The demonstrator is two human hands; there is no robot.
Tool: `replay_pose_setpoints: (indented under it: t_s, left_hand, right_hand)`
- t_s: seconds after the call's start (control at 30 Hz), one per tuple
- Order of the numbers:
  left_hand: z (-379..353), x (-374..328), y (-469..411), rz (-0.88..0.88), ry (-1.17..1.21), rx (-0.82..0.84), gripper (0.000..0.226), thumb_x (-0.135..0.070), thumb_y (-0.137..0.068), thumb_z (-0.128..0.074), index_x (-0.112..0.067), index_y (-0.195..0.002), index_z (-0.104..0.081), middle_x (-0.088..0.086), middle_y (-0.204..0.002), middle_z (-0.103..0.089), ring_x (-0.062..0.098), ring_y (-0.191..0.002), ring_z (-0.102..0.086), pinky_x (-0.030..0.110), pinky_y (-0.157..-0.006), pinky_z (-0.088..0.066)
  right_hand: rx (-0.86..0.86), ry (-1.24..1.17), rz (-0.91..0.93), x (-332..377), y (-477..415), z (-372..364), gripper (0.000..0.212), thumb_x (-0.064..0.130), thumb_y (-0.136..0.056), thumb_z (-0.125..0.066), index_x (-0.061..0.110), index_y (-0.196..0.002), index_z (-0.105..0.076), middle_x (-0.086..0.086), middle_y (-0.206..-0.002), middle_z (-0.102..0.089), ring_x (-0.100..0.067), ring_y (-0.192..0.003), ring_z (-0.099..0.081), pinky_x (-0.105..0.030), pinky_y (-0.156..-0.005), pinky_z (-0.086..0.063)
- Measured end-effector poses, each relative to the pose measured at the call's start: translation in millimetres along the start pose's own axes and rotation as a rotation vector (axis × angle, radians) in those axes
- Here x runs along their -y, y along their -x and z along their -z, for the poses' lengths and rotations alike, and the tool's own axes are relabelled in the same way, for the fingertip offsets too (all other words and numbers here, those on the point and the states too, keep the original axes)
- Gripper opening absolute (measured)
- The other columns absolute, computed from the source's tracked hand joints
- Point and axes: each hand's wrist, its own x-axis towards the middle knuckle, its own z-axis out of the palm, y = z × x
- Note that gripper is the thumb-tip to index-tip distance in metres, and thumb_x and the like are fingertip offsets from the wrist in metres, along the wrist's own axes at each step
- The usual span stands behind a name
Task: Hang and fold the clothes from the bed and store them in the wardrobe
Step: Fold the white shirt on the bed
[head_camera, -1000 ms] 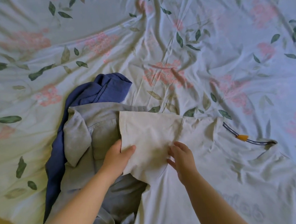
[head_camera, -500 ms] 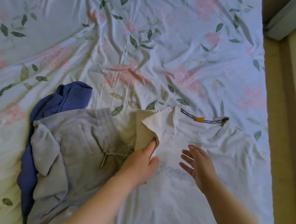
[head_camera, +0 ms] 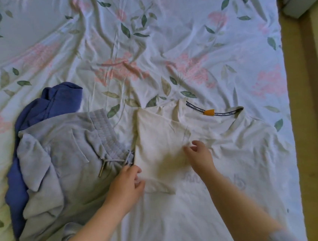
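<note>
Floral bedsheet (head_camera: pixel 164 31), rumpled and printed with pink blossoms and green leaves, fills most of the head view; a strip of floor (head_camera: pixel 313 143) runs down the right edge. The white T-shirt (head_camera: pixel 241 151) lies spread on the sheet, collar away from the person, its neck tape (head_camera: pixel 222 113) and orange tab showing; just to its left a grey garment (head_camera: pixel 67 169) with a drawstring waist lies heaped over a blue garment (head_camera: pixel 61 99), touching the shirt's side. The shirt's left side and sleeve (head_camera: pixel 157 146) are turned in over the chest as a flap. The left hand (head_camera: pixel 125 184) sits at the flap's lower left edge, fingers curled and thumb closed against them, apparently pinching that edge; the right hand (head_camera: pixel 199 155) rests at the flap's right edge with fingers bent and slightly apart, though blur leaves it unclear whether they pinch the cloth or only press it.

The step in hand looks like the first side fold, early in the task; nothing in view is hung or stored. To do it well, the folded edge should run straight from shoulder to hem, parallel to the shirt's centre; the sleeve should lie flat on the flap without bunching; a smoothing stroke from the fold outward would chase out the wrinkles near the armpit. The grey garment crowds the fold line, so its drawstring wants nudging clear; the right side then calls for a matching turn.
</note>
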Motion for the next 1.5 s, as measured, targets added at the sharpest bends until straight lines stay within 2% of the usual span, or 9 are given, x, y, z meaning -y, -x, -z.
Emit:
replay_pose_setpoints:
  t_s: [0.17,0.27,0.33,0.4,0.53,0.97,1.2,1.37,1.5]
  left_hand:
    - [-6,9,1,0.023,-0.011,0.091,0.035,-0.026,-0.086,-0.068,-0.021,-0.116,-0.052,-0.004,-0.108,-0.045,0.013,-0.084,-0.057,0.026,-0.078,-0.046]
    - [-7,6,0,0.012,-0.069,0.118,0.029,-0.025,-0.084,-0.067,-0.021,-0.107,-0.050,-0.004,-0.085,-0.048,0.020,-0.079,-0.054,0.030,-0.071,-0.043]
    - [-3,3,-3,0.027,-0.106,0.143,0.016,-0.025,-0.086,-0.064,-0.021,-0.094,-0.051,-0.004,-0.074,-0.047,0.022,-0.078,-0.054,0.029,-0.064,-0.038]
    - [3,-1,-5,0.034,-0.148,0.173,0.014,-0.030,-0.087,-0.061,-0.024,-0.078,-0.051,-0.005,-0.073,-0.052,0.017,-0.077,-0.056,0.027,-0.060,-0.036]
    - [10,-17,-7,0.006,-0.133,0.207,0.014,-0.031,-0.087,-0.060,-0.029,-0.074,-0.055,-0.009,-0.073,-0.057,0.009,-0.073,-0.055,0.023,-0.061,-0.040]
    - [-19,-149,-43,-0.231,-0.031,0.248,0.008,-0.026,-0.089,-0.057,-0.027,-0.085,-0.064,-0.011,-0.086,-0.064,0.005,-0.078,-0.060,0.027,-0.075,-0.052]
    - [-75,-225,-74,-0.377,-0.101,0.308,0.007,-0.026,-0.089,-0.056,-0.030,-0.088,-0.061,-0.013,-0.095,-0.058,0.003,-0.082,-0.057,0.025,-0.078,-0.049]
    - [-122,-279,-91,-0.507,-0.166,0.364,0.025,-0.032,-0.093,-0.057,-0.024,-0.117,-0.058,-0.007,-0.122,-0.053,0.009,-0.104,-0.056,0.030,-0.092,-0.047]
    - [-156,-320,-106,-0.606,-0.235,0.367,0.057,-0.041,-0.091,-0.060,-0.019,-0.140,-0.041,-0.002,-0.139,-0.037,0.016,-0.111,-0.054,0.033,-0.096,-0.043]
  right_hand:
    - [-0.073,0.019,-0.037,7,-27,-18,0.017,0.026,-0.089,-0.061,0.011,-0.099,-0.059,-0.003,-0.085,-0.060,-0.018,-0.072,-0.056,-0.029,-0.063,-0.042]
    - [-0.176,0.000,-0.058,-1,-32,-15,0.020,0.019,-0.090,-0.057,0.015,-0.071,-0.049,0.002,-0.064,-0.049,-0.017,-0.060,-0.047,-0.027,-0.050,-0.033]
    - [-0.198,-0.054,-0.079,-3,-30,-8,0.008,0.022,-0.093,-0.058,0.014,-0.090,-0.058,0.004,-0.075,-0.057,-0.020,-0.076,-0.058,-0.029,-0.058,-0.045]
    - [-0.135,-0.133,-0.080,-5,-24,-1,0.030,0.025,-0.093,-0.060,0.013,-0.120,-0.055,0.000,-0.093,-0.064,-0.024,-0.091,-0.064,-0.039,-0.081,-0.055]
    - [-0.041,-0.239,-0.080,-15,-4,17,0.057,0.023,-0.094,-0.060,0.015,-0.145,-0.035,0.002,-0.092,-0.061,-0.018,-0.085,-0.062,-0.040,-0.090,-0.055]
    - [-0.376,-0.191,0.020,-63,28,149,0.025,0.018,-0.097,-0.054,0.013,-0.120,-0.063,0.000,-0.109,-0.066,-0.021,-0.103,-0.063,-0.045,-0.095,-0.052]
    - [-0.639,-0.253,-0.092,-126,11,214,0.025,0.015,-0.096,-0.049,0.012,-0.115,-0.065,-0.004,-0.097,-0.067,-0.017,-0.080,-0.056,-0.027,-0.072,-0.039]
    - [-0.579,-0.312,-0.129,-161,-6,231,0.027,0.015,-0.099,-0.049,0.013,-0.123,-0.062,0.002,-0.110,-0.063,-0.016,-0.101,-0.057,-0.033,-0.088,-0.044]
    - [-0.429,-0.479,-0.118,-173,-22,224,0.019,0.015,-0.096,-0.055,0.014,-0.110,-0.068,-0.002,-0.099,-0.071,-0.019,-0.095,-0.066,-0.039,-0.092,-0.051]
